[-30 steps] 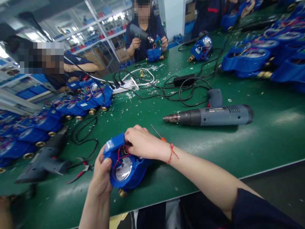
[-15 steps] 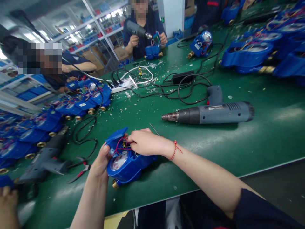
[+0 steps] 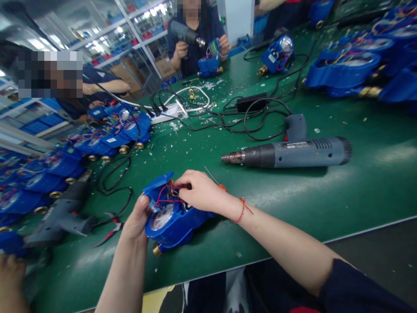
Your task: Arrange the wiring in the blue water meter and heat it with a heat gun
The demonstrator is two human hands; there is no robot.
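Observation:
A blue water meter (image 3: 185,230) with a brass fitting and a round clear dial lies on the green table before me, its blue lid (image 3: 158,184) tipped up. My left hand (image 3: 138,215) grips the meter's left side, thumb by the lid and fingers mostly hidden behind the body. My right hand (image 3: 202,191) reaches over the housing, its thumb and forefinger curled in on the thin red and yellow wires (image 3: 167,198) beside the lid. Its exact fingertip hold is partly hidden. Behind the right hand lies a screwdriver (image 3: 211,174) with an orange handle.
A grey heat gun (image 3: 293,153) lies to the right, another heat gun (image 3: 61,217) at left near red-handled pliers (image 3: 112,230). Cables run to a white power strip (image 3: 166,115). Blue meters (image 3: 345,74) stand at both sides. Co-workers (image 3: 195,39) work across the table.
My right hand has shifted slightly up, opening a gap between thumb and forefinger behind their tips. The screwdriver's orange handle shows more. My left hand keeps its hold. The view has moved slightly.

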